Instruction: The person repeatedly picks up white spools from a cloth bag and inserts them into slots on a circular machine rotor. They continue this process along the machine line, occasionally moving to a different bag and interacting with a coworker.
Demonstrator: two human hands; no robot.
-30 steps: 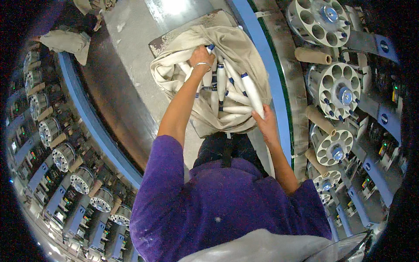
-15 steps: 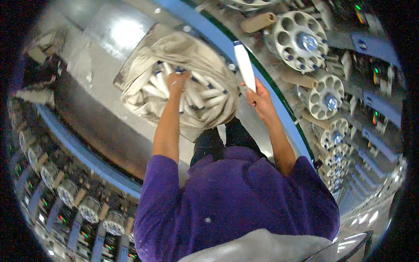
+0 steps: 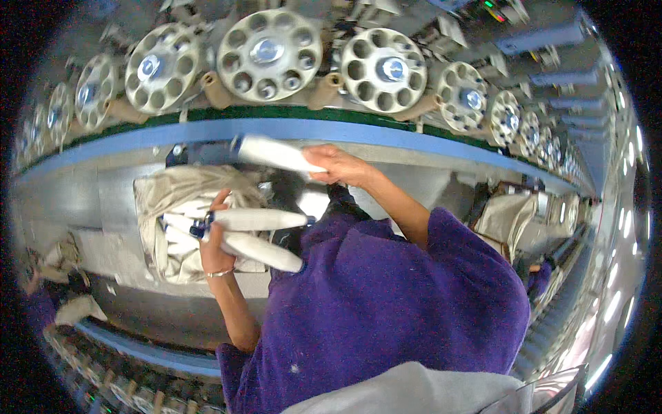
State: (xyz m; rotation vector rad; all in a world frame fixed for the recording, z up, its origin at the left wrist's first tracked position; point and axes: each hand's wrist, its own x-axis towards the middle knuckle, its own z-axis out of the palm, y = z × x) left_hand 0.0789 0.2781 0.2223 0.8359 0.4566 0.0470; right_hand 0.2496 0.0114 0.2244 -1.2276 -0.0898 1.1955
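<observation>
Machine row [image 3: 372,21] ran across the top of the view, bent by the lens. Along its front edge, a long blue rail [image 3: 331,132]. Worker's purple shirt [image 3: 393,303] filled the lower middle. Beige cloth sack [image 3: 189,178] lay left of the worker, below the rail, mouth gathered open, with white bobbins [image 3: 178,247] jumbled inside. Above the rail stood a line of pale round drums [image 3: 269,54], each with a ring of holes; some holes looked filled.

Two white bobbins [image 3: 258,219] jutted rightward from the left hand [image 3: 218,238], one above the other, over the sack's right side; fingers closed round their dark-blue left ends. Whether that hand held more, could not tell. Right hand [image 3: 336,165] gripped a single bobbin [image 3: 276,153] by its white end, near the rail, dark-blue tip to the left, slightly blurred. Brown tubes [image 3: 218,92] sat between drums. Pale band [image 3: 221,273] circled the left wrist.
</observation>
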